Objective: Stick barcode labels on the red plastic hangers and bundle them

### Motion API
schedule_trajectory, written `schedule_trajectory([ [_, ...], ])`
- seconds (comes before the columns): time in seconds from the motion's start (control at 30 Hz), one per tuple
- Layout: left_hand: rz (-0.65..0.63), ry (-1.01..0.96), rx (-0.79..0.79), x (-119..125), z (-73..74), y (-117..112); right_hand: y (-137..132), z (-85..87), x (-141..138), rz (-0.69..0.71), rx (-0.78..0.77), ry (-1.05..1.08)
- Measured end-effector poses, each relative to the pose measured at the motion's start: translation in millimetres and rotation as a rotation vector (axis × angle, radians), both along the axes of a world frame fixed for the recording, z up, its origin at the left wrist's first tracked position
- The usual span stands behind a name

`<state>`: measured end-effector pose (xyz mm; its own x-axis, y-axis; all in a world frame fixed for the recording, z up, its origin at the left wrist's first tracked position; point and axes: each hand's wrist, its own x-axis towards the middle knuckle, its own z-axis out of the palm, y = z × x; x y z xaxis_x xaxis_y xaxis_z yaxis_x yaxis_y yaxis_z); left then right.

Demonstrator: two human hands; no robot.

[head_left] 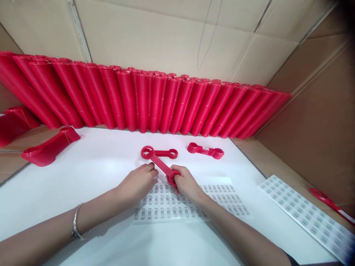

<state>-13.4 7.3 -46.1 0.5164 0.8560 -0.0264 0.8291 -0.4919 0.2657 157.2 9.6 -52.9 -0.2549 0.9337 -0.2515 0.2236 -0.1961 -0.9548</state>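
My right hand [186, 181] grips the lower ring of a red double-ring plastic wrench [162, 164], which slants up and to the left. Its upper ring overlaps another red wrench [163, 153] lying on the table. My left hand [141, 181] is just left of the held piece, over the sheet of barcode labels [191, 211]. The left fingers are curled together; whatever is between them is too small or hidden to tell. Part of the label sheet lies beneath both hands.
Tall stacks of red ringed pieces [158, 103] line the cardboard wall [166, 33]. A short bundle [205, 150] lies right of centre, a larger stack [51, 146] at left. Another label sheet [307, 216] and a labelled red piece [330, 203] are at right on the white table's [105, 162] side.
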Motion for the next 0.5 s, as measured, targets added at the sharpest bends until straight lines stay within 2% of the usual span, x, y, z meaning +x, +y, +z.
schedule_trajectory([
  [0.13,-0.025,-0.02,0.009,1.4,8.0,-4.1,-0.7,-3.1,1.2,-0.014,0.027,0.003],
  [0.23,-0.045,-0.247,-0.073,0.3,23.7,-7.1,-1.0,-6.8,1.5,-0.028,0.071,0.013],
  [0.37,0.125,-0.653,-0.23,-1.1,39.5,-7.8,-2.4,-6.4,1.9,-0.07,0.214,-0.014],
  [0.5,0.24,-0.851,-0.311,0.0,38.8,-5.0,-5.8,-0.3,1.9,-0.097,0.31,-0.098],
])
